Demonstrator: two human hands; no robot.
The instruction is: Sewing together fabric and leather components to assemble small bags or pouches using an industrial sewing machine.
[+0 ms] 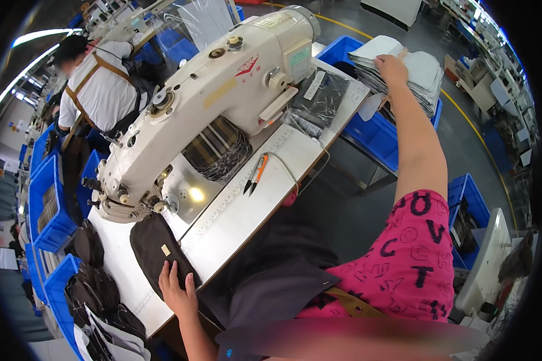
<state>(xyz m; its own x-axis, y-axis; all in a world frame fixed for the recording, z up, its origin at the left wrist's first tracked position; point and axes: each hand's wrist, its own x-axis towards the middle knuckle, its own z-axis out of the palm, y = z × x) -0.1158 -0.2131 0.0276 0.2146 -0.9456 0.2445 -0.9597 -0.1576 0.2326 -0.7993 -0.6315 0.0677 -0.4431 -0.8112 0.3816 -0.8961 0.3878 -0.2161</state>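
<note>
My left hand (177, 290) lies with its fingers spread on the near edge of a dark brown fabric panel (153, 243). The panel has a small pale label and lies on the white table, its far end by the needle area of a sewing machine (205, 90). Far out to the right, my right hand (394, 69) is closed at the top of a stack of white-backed fabric pieces (424, 72). Its bent fingers grip the edge of the top piece; the fingertips are partly hidden. The stack sits over a blue bin (373, 139).
Orange-handled thread snips (257, 173) lie on the table (223, 231). A bundle of striped strips (217, 150) sits under the machine arm, with plastic-wrapped dark pieces (320, 96) beyond. Dark pouches (93, 289) fill the left side. A co-worker (105, 90) sits at far left.
</note>
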